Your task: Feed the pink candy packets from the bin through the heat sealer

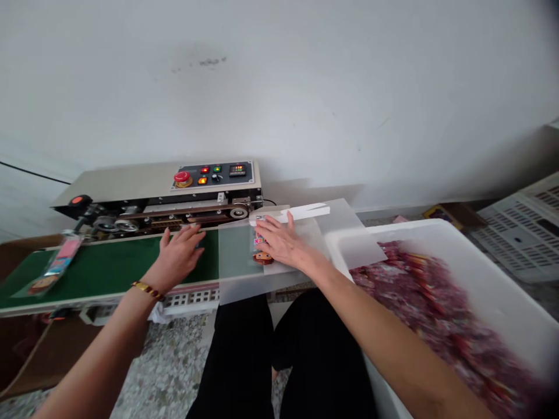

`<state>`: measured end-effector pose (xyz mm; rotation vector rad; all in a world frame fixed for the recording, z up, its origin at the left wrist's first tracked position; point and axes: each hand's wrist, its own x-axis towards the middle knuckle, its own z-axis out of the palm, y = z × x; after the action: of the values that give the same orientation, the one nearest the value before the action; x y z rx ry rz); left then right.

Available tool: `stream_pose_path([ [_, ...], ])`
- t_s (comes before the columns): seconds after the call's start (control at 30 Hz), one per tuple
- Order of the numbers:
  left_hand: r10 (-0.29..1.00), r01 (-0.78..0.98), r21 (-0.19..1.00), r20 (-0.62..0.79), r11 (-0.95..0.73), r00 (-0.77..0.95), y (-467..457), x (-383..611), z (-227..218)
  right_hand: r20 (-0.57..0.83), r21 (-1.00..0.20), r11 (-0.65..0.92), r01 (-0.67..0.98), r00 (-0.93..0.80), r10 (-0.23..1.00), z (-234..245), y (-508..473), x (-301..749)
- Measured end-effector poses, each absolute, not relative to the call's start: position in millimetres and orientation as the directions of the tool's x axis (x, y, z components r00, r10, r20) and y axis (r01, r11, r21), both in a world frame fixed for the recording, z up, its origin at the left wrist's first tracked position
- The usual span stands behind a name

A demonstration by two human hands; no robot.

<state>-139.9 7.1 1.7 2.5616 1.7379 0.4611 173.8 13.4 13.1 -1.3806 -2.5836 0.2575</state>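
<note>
My right hand lies flat, fingers stretched, on a small clear packet with a cartoon print, pressing it onto the frosted feed plate at the sealer's mouth. Just left of it, my left hand, fingers spread and a bracelet on the wrist, rests on the green conveyor belt with nothing visible in it. The band sealer with its control panel stands behind both hands. Another packet rides at the belt's far left end.
A large white tub heaped with red packets stands at my right. White crates sit behind it by the wall. A brown cardboard box is under the belt's left end. My legs in black are below, over a speckled floor.
</note>
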Motion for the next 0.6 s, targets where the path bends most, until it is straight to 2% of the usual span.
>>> stream_pose_path([
  [0.17,0.812,0.755,0.306,0.294,-0.58,0.505,-4,-40,10,0.132,-0.28,0.548,0.788,-0.534,0.835,13,15,172],
  [0.3,0.84,0.785,0.299,0.196,-0.543,0.506,-3,7,4,0.194,-0.225,0.496,0.839,-0.46,0.866,6,6,213],
  [0.43,0.877,0.826,0.298,0.125,-0.479,0.463,4,-20,-3,0.295,-0.214,0.501,0.839,-0.434,0.852,-11,-11,257],
  [0.6,0.857,0.785,0.353,0.132,-0.51,0.498,-1,-100,10,0.303,-0.215,0.422,0.881,-0.35,0.886,-9,-73,293],
])
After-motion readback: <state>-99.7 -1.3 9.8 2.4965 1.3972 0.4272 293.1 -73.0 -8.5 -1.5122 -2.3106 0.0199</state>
